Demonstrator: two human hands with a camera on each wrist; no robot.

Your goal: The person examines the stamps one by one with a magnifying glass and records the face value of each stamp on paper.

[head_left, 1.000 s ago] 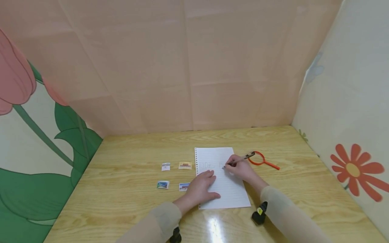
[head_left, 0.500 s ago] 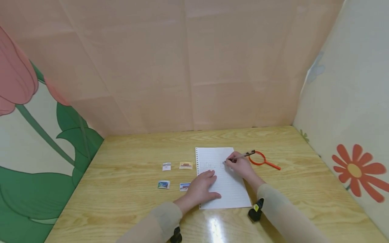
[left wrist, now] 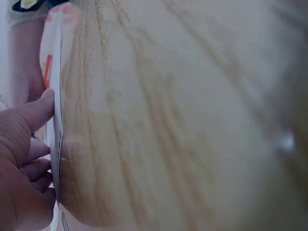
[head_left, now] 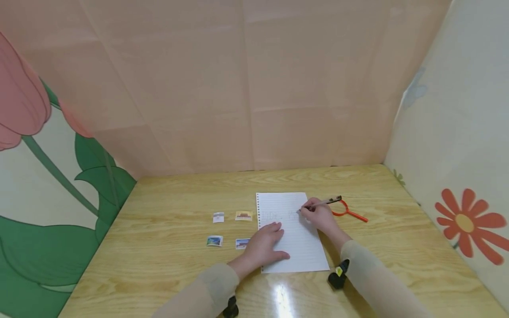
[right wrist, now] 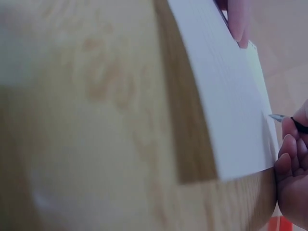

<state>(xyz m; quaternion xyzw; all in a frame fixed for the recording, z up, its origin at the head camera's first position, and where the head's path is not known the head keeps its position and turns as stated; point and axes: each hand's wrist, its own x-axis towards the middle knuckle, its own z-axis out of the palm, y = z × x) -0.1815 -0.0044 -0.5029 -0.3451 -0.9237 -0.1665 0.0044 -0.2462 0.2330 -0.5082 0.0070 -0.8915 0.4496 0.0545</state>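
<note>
Lying on the wood-grain tabletop, a lined loose-leaf sheet is steadied by the left hand, whose thumb is spread from the fingers and which is rested on the paper without anything being gripped. A slim pen is pinched near its nib by the right hand over the upper part of the sheet, just right of some faint writing. Whether the nib is pressed down or held barely clear cannot be told.

The pen can be judged light, stiff and hard to damage, though its smooth barrel could be slippery; it is best held low, at the dark section behind the metal point. The sheet can be expected to be thin, limp and easily creased or slid, so it is better held down by flat fingers, away from the punched edge, where tearing seems likelier.

In the head view, the pen's long axis is slanted: the nib is pointed left and slightly toward the person, while the back end is raised to the right, seen across the ring of a red magnifying glass. The sheet's long axis is run away from the person, with its punched holes along the left edge, beside four small picture cards.
</note>
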